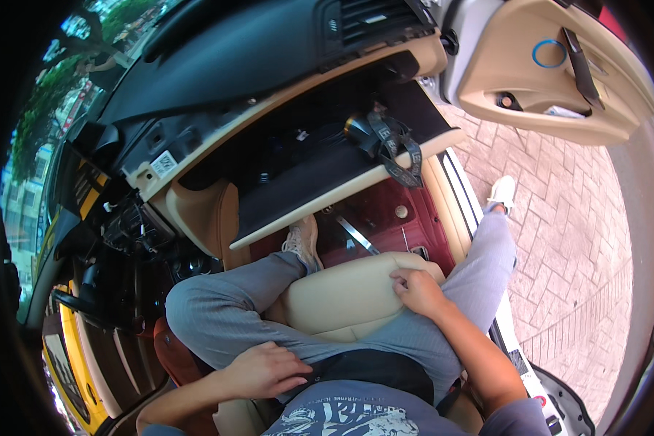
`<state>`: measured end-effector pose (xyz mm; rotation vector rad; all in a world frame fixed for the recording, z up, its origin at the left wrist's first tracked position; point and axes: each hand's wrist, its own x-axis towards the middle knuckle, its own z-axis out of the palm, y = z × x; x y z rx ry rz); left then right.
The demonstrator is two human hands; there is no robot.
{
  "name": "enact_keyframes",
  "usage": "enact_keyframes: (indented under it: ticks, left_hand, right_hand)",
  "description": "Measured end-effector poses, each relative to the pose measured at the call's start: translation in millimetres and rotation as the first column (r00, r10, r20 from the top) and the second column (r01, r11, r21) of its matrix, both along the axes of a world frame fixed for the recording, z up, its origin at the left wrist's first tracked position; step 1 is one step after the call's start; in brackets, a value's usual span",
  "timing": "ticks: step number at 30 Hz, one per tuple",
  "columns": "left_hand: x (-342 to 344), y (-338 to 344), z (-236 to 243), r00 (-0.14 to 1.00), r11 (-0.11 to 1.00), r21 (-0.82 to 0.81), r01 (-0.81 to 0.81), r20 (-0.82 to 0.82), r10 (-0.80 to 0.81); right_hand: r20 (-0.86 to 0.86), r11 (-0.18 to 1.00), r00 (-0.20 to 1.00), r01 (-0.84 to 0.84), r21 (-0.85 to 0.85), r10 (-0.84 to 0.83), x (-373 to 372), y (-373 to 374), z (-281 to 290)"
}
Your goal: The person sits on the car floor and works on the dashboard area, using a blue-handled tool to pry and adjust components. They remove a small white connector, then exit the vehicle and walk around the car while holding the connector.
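Apparently idle, left hand point(269, 369) rested behind-left of seat cushion point(341, 298), fingers loosely spread; right hand point(419, 292) curled over cushion, perhaps for balance, pinch I couldn't tell; lanyard point(413, 161) overhung glove box point(312, 206) ahead.

Blue-grey shirt point(367, 392) is filling the bottom centre, white print point(349, 420) sprawling over it, a short sleeve point(517, 418) showing lower right; a black band point(374, 367) is crossing the waist, grey-blue trousers point(218, 312) are spanning mid-frame, off-white shoes point(502, 190) are peeking out centre and right.
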<state>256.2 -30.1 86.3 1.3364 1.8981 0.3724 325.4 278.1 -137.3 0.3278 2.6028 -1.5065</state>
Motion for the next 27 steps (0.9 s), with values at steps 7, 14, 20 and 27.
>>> enact_keyframes:
  ticks: [7, 14, 20, 27]
  left_hand:
    - [60.9, -63.3, -21.0, 0.759, 0.99, 0.05, 0.134, -0.647, -0.07]
    - [120.1, -99.9, -63.7, 0.454, 0.995, 0.087, -0.043, -0.886, 0.097]
    - [140.9, -114.1, -81.2, 0.5, 0.969, 0.238, -0.061, -0.833, 0.236]
    - [208.4, -142.2, -85.2, 0.4, 0.405, 0.121, -0.906, -0.066, 0.914]
  right_hand:
    - [0.007, 0.998, 0.999, -0.041, 0.048, 0.04, 0.5, -3.2, -0.2]
    - [-0.016, 0.986, 0.995, -0.098, 0.133, 0.101, 2.3, -6.1, -6.9]
    - [-0.023, 0.985, 0.995, -0.095, -0.143, 0.093, -0.4, -51.3, 38.6]
    - [-0.021, 0.682, 0.685, -0.728, -0.072, 0.729, 6.4, -132.0, 127.4]
